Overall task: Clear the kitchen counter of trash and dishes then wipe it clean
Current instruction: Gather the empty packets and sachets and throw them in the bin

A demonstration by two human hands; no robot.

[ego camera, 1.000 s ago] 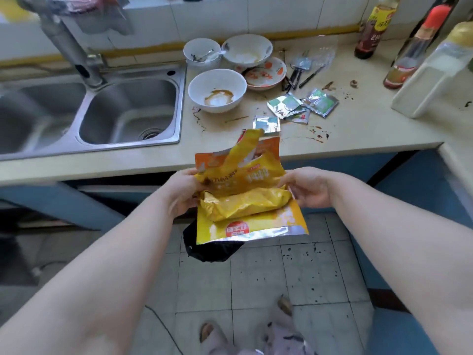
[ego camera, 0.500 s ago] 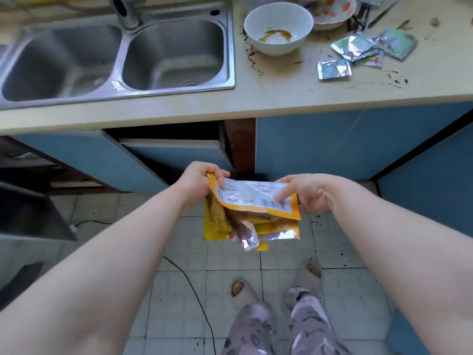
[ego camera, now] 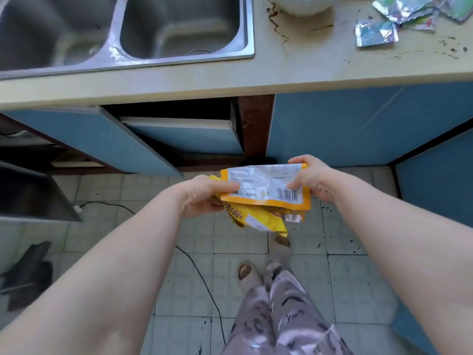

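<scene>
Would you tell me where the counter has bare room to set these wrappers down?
Bare counter runs along the front edge, in front of the sink and on past the sachets. The widest patch lies between sink and sachets, in front of the bowl, though sauce streaks it near the bowl. The top right is crowded with sachets and specks.

Stained beige counter [ego camera: 320, 73], white bowl [ego camera: 304, 6], torn foil sachets [ego camera: 376, 34], inset steel sink [ego camera: 250, 34]
</scene>
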